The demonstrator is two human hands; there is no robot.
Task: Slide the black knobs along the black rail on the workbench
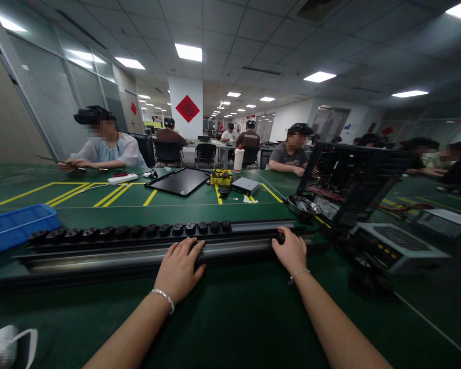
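Across the table lies a long black power track with a metallic channel. Behind it runs another track carrying a row of black round socket modules, with a bare stretch of rail at its right end. My left hand rests on the front track, fingers stretched out and holding nothing. Over the right part of the track, my right hand has its thumb and fingers closed on a black socket module, mostly covered by the fingers.
A blue plastic tray stands left. Beyond the tracks are a flat black panel, a yellow box with cables, a grey drive and a metal bowl. An open computer case and power supply stand right. Several people sit around.
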